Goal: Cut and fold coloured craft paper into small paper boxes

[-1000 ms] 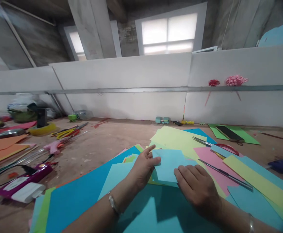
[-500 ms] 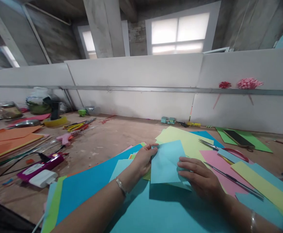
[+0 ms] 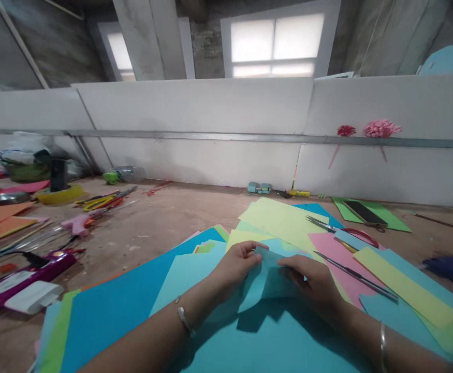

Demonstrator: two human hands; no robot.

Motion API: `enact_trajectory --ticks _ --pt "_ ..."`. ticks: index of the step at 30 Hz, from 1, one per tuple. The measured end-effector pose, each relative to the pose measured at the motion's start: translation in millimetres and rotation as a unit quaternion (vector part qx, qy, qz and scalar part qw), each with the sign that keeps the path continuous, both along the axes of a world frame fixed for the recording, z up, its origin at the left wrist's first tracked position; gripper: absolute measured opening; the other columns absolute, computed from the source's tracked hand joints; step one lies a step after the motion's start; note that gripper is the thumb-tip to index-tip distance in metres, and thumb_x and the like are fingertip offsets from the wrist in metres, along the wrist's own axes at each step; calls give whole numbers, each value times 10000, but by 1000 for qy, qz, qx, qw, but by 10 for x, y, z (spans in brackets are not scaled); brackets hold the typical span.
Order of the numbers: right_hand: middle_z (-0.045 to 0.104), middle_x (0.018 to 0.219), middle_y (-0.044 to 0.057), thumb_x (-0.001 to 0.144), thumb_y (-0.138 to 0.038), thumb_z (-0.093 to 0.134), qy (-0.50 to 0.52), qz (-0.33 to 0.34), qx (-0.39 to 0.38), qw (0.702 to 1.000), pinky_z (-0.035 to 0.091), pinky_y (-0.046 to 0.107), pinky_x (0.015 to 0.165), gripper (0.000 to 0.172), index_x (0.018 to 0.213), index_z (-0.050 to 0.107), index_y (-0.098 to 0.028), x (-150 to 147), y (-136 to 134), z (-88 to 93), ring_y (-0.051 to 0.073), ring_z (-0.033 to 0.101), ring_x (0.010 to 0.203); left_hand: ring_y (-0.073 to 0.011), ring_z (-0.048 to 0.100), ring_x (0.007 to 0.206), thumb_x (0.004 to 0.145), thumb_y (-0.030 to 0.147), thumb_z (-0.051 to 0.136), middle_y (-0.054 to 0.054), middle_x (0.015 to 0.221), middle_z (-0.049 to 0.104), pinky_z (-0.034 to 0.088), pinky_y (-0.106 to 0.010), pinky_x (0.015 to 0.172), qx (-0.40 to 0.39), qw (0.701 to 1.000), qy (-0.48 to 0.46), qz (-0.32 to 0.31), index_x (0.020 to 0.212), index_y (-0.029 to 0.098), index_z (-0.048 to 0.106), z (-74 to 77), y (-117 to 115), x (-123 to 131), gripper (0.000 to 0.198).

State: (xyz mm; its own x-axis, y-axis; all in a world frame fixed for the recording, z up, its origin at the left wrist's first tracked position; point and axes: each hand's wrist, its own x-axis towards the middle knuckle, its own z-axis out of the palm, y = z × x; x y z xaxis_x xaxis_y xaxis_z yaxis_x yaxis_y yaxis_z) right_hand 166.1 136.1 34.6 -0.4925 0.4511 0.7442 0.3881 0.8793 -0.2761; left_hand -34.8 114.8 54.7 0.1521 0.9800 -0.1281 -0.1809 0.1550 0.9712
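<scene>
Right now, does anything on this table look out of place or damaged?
Nothing looks damaged or spilled. The coloured sheets lie askew, overlapping at odd angles, and the red-handled scissors rest loose on them. The left hand and right hand hold a bent light blue paper.

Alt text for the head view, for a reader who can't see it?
A person's left hand and right hand pinch a small light-blue paper between them over overlapping coloured sheets on a wooden table. Red-handled scissors lie on the sheets to the right.
</scene>
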Motion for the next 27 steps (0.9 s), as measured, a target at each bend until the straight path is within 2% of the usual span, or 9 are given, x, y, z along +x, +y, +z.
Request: enact_trajectory --ticks 2,5,8,13,18,20,22,24,27 --pt "689 698 23 946 -302 508 -13 -43 -29 999 494 241 510 200 861 645 -184 1 -9 -20 148 631 582 -89 483 550 664 351 773 5 652 595 342 -205 530 -1 1000 5 -19 923 128 689 -24 -49 76 352" --pt "635 635 8 958 -376 479 -39 -66 -66 995 440 235 483 300 779 624 -185 -15 -40 -22 138 575 545 -118 538 636 704 387 742 -37 765 652 389 -226 590 -10 1000 -3 -29 914 139 688 -32 -110 153 329" --pt "634 657 23 979 -408 422 -62 -69 -94 991 434 245 515 369 770 628 -184 -33 -70 -12 146 572 590 -102 487 584 745 380 703 -18 716 618 338 -214 542 -16 1000 19 -17 952 151 690 -26 -133 157 309" --pt "649 681 45 972 -414 436 -71 -91 -110 987 434 269 525 366 796 649 -174 -31 -80 -37 165 576 601 -99 397 541 820 412 614 19 626 493 289 -220 518 3 998 66 -8 1023 170 696 -36 -129 129 326" --pt "645 662 39 963 -373 455 -103 -102 -105 984 428 279 516 324 792 645 -173 -19 -74 -76 170 577 578 -115 382 572 774 195 613 47 604 439 311 -232 555 94 986 139 -16 1166 129 630 -72 -132 158 398" --pt "667 728 65 967 -388 450 -110 -124 -83 983 450 295 545 328 842 655 -164 -23 -72 -69 191 603 642 -116 382 573 787 153 563 55 603 436 322 -234 571 118 979 164 -11 1251 129 578 -88 -130 153 465" --pt "690 905 123 969 -427 436 -104 -164 -31 980 483 345 644 363 950 666 -147 -26 -61 -47 245 628 816 -105 358 552 795 126 526 70 603 415 317 -231 573 125 975 183 -12 1331 138 511 -100 -122 138 536" --pt "671 1072 156 969 -467 417 -99 -191 12 977 476 404 745 410 1052 657 -146 -23 -42 -16 298 595 985 -94 328 533 787 104 514 87 595 380 306 -228 569 123 972 198 -10 1379 138 457 -106 -112 123 596" --pt "684 1041 121 988 -483 352 -106 -162 -19 981 452 412 755 432 1024 659 -183 -9 -10 25 285 588 983 -90 302 525 769 93 519 100 580 333 288 -223 551 120 974 193 -10 1408 129 420 -94 -100 111 647"
